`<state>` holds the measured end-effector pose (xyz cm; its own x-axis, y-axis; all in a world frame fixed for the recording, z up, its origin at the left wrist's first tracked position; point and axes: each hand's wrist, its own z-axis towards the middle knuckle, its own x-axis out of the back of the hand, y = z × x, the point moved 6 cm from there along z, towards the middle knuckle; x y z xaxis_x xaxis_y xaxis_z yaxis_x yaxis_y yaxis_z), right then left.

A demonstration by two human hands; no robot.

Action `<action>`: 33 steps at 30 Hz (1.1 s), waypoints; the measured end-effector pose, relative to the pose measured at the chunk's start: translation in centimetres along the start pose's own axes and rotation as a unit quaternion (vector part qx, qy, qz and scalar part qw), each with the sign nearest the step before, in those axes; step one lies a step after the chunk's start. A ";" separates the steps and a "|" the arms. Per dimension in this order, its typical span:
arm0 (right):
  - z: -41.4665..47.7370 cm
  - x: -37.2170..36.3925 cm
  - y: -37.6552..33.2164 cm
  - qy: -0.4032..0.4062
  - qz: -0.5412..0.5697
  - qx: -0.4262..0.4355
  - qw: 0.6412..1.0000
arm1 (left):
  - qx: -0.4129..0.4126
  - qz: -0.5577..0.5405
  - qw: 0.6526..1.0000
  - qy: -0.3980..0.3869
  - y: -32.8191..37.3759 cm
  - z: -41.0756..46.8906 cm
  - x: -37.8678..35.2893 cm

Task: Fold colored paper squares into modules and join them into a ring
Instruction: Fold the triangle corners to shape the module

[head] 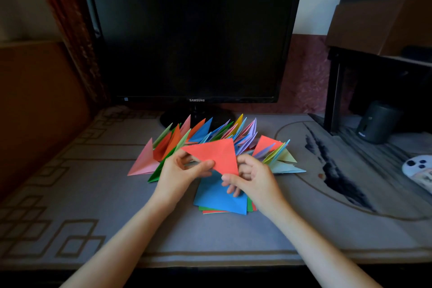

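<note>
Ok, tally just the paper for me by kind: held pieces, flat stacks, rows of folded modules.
Red triangle, pinched by left hand and right hand: 1
Flat stack of squares: 1
Row of folded modules: 1, singles too overlapped to count
Total: 3

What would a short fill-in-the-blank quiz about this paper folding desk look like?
1. The left hand and right hand together hold a paper triangle whose colour is ____.
2. The top sheet of the flat paper stack below the hands is ____.
3. The monitor behind the folded pieces bears the name ____.

Missing words: red; blue; Samsung.
</note>
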<state>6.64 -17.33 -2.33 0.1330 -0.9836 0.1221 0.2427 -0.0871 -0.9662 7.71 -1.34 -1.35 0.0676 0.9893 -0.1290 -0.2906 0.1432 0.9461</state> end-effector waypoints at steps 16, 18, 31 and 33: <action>-0.7 2.3 -1.6 0.094 -0.029 0.130 0.987 | -0.018 0.026 0.999 0.031 -0.2 0.5 1.0; -0.9 2.5 -2.4 0.095 -0.081 0.186 0.975 | -0.016 0.032 0.999 0.011 -0.2 0.5 0.7; -0.6 1.3 -1.6 0.028 -0.143 0.186 0.972 | 0.043 -0.022 0.998 -0.049 -0.3 -0.1 -0.4; -0.5 1.3 -1.5 0.035 -0.127 0.183 0.974 | 0.058 -0.042 0.996 -0.053 -0.5 -0.1 -0.5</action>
<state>5.97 -18.56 -0.80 -0.0389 -0.9472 0.3182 0.5876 -0.2793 -0.7595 7.68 -1.91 -1.80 0.1894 0.9646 -0.1838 -0.1682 0.2163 0.9617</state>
